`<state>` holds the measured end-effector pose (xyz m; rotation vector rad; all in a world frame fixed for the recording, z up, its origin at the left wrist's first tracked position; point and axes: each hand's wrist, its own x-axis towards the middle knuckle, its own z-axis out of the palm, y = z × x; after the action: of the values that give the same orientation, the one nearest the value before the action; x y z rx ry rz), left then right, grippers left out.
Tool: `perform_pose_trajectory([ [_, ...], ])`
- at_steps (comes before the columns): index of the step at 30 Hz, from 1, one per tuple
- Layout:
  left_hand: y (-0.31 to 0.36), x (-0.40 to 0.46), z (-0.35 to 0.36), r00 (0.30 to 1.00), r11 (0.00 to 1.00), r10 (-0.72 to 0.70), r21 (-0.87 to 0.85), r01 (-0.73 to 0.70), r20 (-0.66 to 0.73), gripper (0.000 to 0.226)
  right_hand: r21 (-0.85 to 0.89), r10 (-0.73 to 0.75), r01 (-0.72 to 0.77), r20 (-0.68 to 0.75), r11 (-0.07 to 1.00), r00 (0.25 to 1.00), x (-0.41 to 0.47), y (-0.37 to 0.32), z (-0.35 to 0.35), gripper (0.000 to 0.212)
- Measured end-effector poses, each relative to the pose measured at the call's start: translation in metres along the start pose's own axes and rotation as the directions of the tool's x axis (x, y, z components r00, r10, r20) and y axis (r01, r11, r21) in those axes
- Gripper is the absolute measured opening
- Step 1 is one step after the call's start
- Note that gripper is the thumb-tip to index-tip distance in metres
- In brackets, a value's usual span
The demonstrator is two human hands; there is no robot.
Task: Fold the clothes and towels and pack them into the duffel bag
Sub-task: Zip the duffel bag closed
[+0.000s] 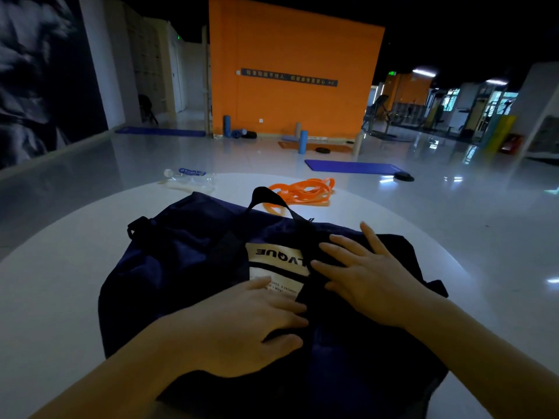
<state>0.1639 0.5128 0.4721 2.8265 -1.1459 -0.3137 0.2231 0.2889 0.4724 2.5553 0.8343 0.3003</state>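
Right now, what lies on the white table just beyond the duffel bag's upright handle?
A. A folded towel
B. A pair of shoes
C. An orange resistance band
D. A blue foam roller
C: a coiled orange resistance band lies on the table just past the handle of the duffel bag, with a plastic bottle further left.

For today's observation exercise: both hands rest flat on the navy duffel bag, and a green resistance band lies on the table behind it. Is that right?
Not quite. The head view shows the resistance band is orange, not green. The rest holds: left hand and right hand rest flat on the navy duffel bag.
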Motion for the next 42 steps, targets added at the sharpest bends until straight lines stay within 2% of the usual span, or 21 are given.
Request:
perform_pose_trajectory([
  [2,-0.001,-0.002,0.000,0.999,1.000,0.006,0.018,-0.007,0.031,0.046,0.074,-0.005,0.008,-0.036,0.997,0.999,0.005,0.000,-0.006,0.049],
  [4,-0.001,-0.003,0.000,0.999,0.999,0.019,0.034,-0.020,0.046,0.046,0.115,0.013,-0.013,0.003,0.993,1.000,0.009,0.004,-0.006,0.059],
  [7,-0.002,-0.007,0.002,0.998,0.999,0.028,0.015,-0.029,0.047,0.045,0.023,-0.011,0.011,-0.018,1.000,1.000,0.016,0.001,-0.009,0.068],
  [10,-0.005,-0.010,0.006,0.999,0.998,0.051,-0.022,-0.051,0.014,0.049,-0.007,0.083,-0.084,-0.094,0.996,0.992,0.018,0.004,-0.010,0.073],
  [12,-0.006,-0.013,0.010,0.996,0.994,0.081,-0.066,-0.083,-0.031,0.060,-0.043,0.112,-0.119,-0.135,0.992,0.985,0.017,0.007,-0.010,0.073],
  [14,-0.008,-0.020,0.012,0.984,0.970,0.122,-0.194,-0.145,-0.126,0.071,-0.017,0.128,-0.132,-0.129,0.991,0.983,0.014,0.006,-0.013,0.071],
  [16,-0.012,-0.031,0.015,0.954,0.908,0.082,-0.373,-0.191,-0.289,0.068,0.070,0.160,-0.148,-0.227,0.987,0.961,0.010,0.007,-0.014,0.060],
  [18,-0.019,-0.041,0.015,0.860,0.884,-0.075,-0.433,-0.177,-0.504,0.057,0.196,0.226,-0.164,-0.356,0.967,0.907,-0.001,0.012,-0.019,0.041],
  [20,-0.028,-0.047,0.012,0.755,0.919,-0.226,-0.392,-0.045,-0.615,0.048,0.308,0.275,-0.157,-0.392,0.939,0.878,-0.013,0.020,-0.024,0.032],
  [21,-0.033,-0.047,0.012,0.737,0.928,-0.280,-0.371,0.043,-0.615,0.048,0.314,0.280,-0.166,-0.364,0.935,0.888,-0.018,0.025,-0.025,0.033],
  [23,-0.043,-0.041,0.022,0.757,0.932,-0.342,-0.308,0.194,-0.558,0.061,0.261,0.298,-0.244,-0.194,0.934,0.935,-0.024,0.032,-0.023,0.047],
  [25,-0.053,-0.031,0.040,0.784,0.940,-0.339,-0.217,0.263,-0.520,0.073,0.224,0.309,-0.298,-0.014,0.928,0.951,-0.024,0.040,-0.010,0.060],
  [26,-0.058,-0.027,0.047,0.791,0.942,-0.333,-0.209,0.262,-0.513,0.076,0.251,0.298,-0.292,0.012,0.923,0.954,-0.021,0.042,-0.002,0.062],
  [30,-0.084,-0.013,0.057,0.773,0.932,-0.335,-0.307,0.191,-0.539,0.070,0.358,0.275,-0.221,-0.107,0.907,0.956,0.004,0.049,0.030,0.062],
  [34,-0.120,0.006,0.049,0.795,0.910,-0.328,-0.396,0.122,-0.509,0.065,0.476,0.358,-0.211,-0.243,0.854,0.902,0.033,0.050,0.050,0.053],
  [38,-0.171,0.034,0.030,0.853,0.894,-0.280,-0.443,0.064,-0.442,0.065,0.460,0.480,-0.321,-0.286,0.828,0.829,0.055,0.044,0.062,0.045],
  [42,-0.189,0.051,0.012,0.900,0.856,-0.312,-0.502,0.128,-0.303,0.078,0.468,0.568,-0.415,-0.252,0.780,0.784,0.063,0.038,0.063,0.041],
])
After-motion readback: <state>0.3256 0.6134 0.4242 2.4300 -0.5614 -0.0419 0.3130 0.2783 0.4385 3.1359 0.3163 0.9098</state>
